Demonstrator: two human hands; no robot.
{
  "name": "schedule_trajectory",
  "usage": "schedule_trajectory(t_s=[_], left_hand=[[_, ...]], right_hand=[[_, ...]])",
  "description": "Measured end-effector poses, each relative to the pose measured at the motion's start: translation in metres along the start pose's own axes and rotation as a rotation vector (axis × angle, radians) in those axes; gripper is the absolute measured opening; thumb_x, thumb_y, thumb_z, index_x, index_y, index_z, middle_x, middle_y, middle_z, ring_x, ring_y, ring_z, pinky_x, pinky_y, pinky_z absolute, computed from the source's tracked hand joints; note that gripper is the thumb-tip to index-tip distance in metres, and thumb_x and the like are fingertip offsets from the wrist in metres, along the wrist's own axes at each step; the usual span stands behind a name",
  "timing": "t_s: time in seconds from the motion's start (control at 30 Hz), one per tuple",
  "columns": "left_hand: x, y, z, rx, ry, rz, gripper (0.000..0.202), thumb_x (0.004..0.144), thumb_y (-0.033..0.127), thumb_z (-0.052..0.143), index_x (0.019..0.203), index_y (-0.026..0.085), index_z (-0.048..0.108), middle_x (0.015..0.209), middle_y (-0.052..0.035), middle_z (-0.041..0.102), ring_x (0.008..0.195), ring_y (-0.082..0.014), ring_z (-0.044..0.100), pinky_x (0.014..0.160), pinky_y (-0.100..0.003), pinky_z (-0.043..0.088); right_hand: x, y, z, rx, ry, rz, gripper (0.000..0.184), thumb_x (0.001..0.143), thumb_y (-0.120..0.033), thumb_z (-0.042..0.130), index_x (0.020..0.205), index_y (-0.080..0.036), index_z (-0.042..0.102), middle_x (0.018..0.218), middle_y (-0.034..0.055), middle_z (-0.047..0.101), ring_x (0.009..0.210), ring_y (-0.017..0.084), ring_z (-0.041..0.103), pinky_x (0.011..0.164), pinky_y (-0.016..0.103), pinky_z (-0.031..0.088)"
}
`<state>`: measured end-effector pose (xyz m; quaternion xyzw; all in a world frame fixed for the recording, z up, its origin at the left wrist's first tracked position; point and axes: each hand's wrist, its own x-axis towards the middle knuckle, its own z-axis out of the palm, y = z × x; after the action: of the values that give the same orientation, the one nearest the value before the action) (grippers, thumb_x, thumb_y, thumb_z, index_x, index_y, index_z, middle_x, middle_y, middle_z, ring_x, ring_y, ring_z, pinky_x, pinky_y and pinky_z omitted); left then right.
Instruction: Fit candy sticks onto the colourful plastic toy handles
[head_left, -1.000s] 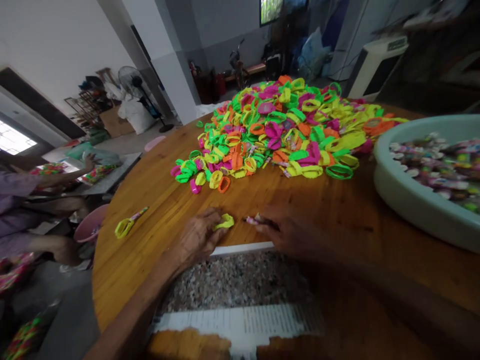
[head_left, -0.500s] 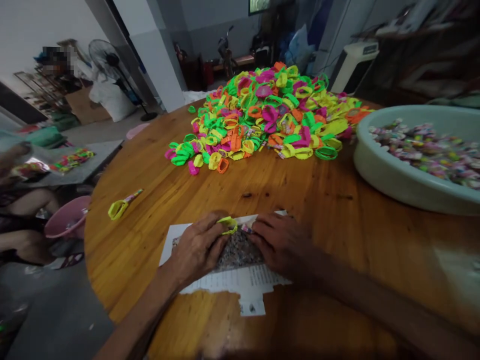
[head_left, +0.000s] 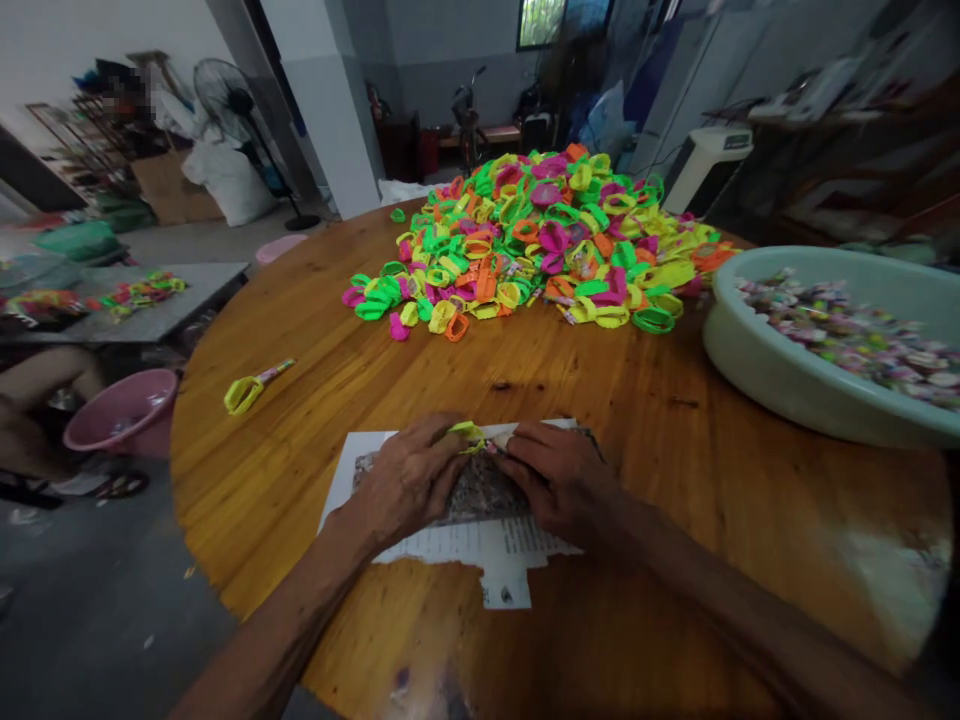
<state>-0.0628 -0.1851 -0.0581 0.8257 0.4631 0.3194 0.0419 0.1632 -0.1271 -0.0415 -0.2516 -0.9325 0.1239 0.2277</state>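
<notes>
My left hand is closed, its thumb and fingers pinching a yellow plastic band shaped like a toy watch strap. Facing it, my right hand pinches a small pink-and-white piece, perhaps a wrapped sweet; fingers hide most of it. The two pieces meet or nearly meet between my fingertips; I cannot tell if they are joined. Both hands rest over a speckled grey stone-like slab, which lies on a white printed card. To the left lies another yellow band with a patterned strip attached.
A heap of green, yellow, pink and orange bands covers the far side of the round wooden table. At right stands a pale green tub of small wrapped pieces. Beyond the left edge are a pink basin and a seated person's legs.
The view has shifted slightly. My hands stay over the slab, and the yellow band and small piece appear closer together between my fingertips.
</notes>
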Motion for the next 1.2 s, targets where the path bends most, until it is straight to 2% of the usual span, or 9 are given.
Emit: schedule_trajectory(t_s=[0.17,0.27,0.43,0.67,0.87,0.97,1.03,1.1,1.2], left_hand=[[0.0,0.001,-0.002,0.003,-0.003,-0.001,0.019,0.098,0.018,0.049,0.111,0.017,0.063,0.124,-0.0135,0.062,0.114,-0.0232,0.06,0.094,-0.038,0.054],[0.0,0.002,-0.002,-0.002,-0.006,0.001,0.017,0.098,0.017,0.049,0.105,0.015,0.064,0.12,-0.0145,0.063,0.112,-0.0237,0.06,0.094,-0.039,0.053],[0.001,0.003,-0.001,-0.003,0.009,-0.003,0.018,0.097,0.014,0.049,0.106,0.014,0.064,0.115,-0.0147,0.064,0.107,-0.0243,0.061,0.089,-0.04,0.055],[0.001,-0.001,-0.001,-0.042,0.006,-0.008,0.022,0.094,0.009,0.046,0.106,0.018,0.062,0.114,-0.0122,0.064,0.106,-0.0232,0.062,0.087,-0.04,0.056],[0.004,-0.002,-0.003,-0.074,-0.024,-0.036,0.02,0.093,0.007,0.047,0.1,0.017,0.062,0.109,-0.0127,0.063,0.099,-0.0233,0.06,0.082,-0.039,0.055],[0.004,0.003,-0.006,-0.06,-0.035,-0.054,0.021,0.093,0.01,0.048,0.106,0.018,0.063,0.107,-0.0116,0.064,0.099,-0.0233,0.061,0.084,-0.039,0.055],[0.001,0.0,-0.01,-0.036,-0.039,-0.075,0.02,0.092,0.012,0.049,0.104,0.019,0.064,0.104,-0.0106,0.065,0.099,-0.0231,0.062,0.085,-0.039,0.055],[-0.006,-0.01,-0.02,0.008,-0.007,-0.133,0.02,0.094,0.015,0.049,0.104,0.019,0.065,0.105,-0.0105,0.066,0.1,-0.023,0.063,0.087,-0.039,0.055],[-0.029,-0.036,-0.048,0.115,0.077,-0.266,0.026,0.097,0.02,0.046,0.116,0.021,0.064,0.115,-0.0104,0.067,0.105,-0.0225,0.063,0.092,-0.039,0.055]], right_hand=[[0.001,-0.002,0.002,-0.131,-0.037,-0.015,0.026,0.102,-0.021,0.04,0.088,-0.016,0.061,0.085,0.0059,0.059,0.078,0.017,0.051,0.069,0.033,0.034],[0.003,-0.009,-0.001,-0.301,-0.121,-0.025,0.016,0.092,-0.011,0.046,0.089,-0.016,0.061,0.088,0.0083,0.059,0.078,0.019,0.05,0.067,0.034,0.032],[0.006,-0.022,-0.009,-0.573,-0.222,-0.15,0.017,0.084,-0.007,0.051,0.094,-0.013,0.064,0.088,0.0125,0.058,0.075,0.024,0.049,0.057,0.036,0.028],[0.013,-0.024,-0.012,-0.677,-0.305,-0.261,0.022,0.08,-0.006,0.051,0.096,-0.009,0.067,0.084,0.0143,0.057,0.072,0.026,0.05,0.051,0.035,0.027],[0.018,-0.025,-0.011,-0.636,-0.323,-0.254,0.022,0.077,-0.006,0.051,0.092,-0.012,0.067,0.083,0.0136,0.058,0.072,0.026,0.051,0.051,0.035,0.028],[0.013,-0.019,-0.006,-0.551,-0.255,-0.214,0.023,0.076,-0.004,0.051,0.091,-0.015,0.065,0.084,0.0117,0.059,0.071,0.025,0.052,0.053,0.036,0.03],[0.011,-0.011,-0.002,-0.455,-0.184,-0.179,0.019,0.083,-0.008,0.049,0.088,-0.019,0.063,0.08,0.0085,0.06,0.066,0.022,0.053,0.054,0.036,0.031],[0.013,0.0,0.002,-0.32,-0.126,-0.139,0.017,0.095,-0.02,0.047,0.088,-0.021,0.063,0.076,0.0053,0.062,0.062,0.019,0.055,0.054,0.035,0.033],[0.023,0.021,0.001,-0.221,-0.053,-0.056,0.025,0.101,-0.035,0.044,0.093,-0.022,0.064,0.081,0.0052,0.067,0.066,0.018,0.062,0.059,0.034,0.039]])
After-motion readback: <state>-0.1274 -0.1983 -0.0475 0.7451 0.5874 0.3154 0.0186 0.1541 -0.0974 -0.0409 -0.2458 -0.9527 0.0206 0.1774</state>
